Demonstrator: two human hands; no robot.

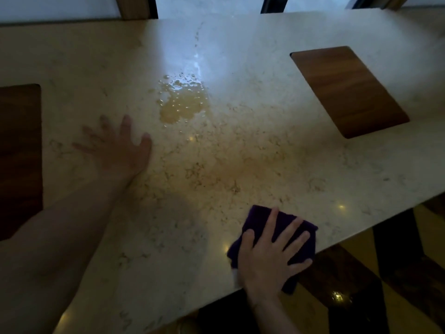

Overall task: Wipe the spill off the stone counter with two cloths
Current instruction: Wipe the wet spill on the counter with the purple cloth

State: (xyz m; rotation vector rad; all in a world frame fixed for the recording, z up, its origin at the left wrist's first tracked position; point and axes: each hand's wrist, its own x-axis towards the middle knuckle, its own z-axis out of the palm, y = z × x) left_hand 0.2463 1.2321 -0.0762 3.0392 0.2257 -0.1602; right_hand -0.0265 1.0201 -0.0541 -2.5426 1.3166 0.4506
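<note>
- Fingers of my right hand point(269, 256) lie spread, pressing a purple cloth point(303, 237) at five o'clock on the counter point(240, 165).
- Left hand point(120, 150), blurred, fingers splayed, holds nothing; spill point(180, 102) at its two o'clock.

Dim scene; window light from the far side glares on the counter point(240, 153). The left hand point(120, 150) is motion-blurred, edges bow.

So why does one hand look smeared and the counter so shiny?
Head view: the left hand is motion-blurred, the right hand on the purple cloth sharp; window glare whitens the counter behind the spill; the near side lies dim.
</note>
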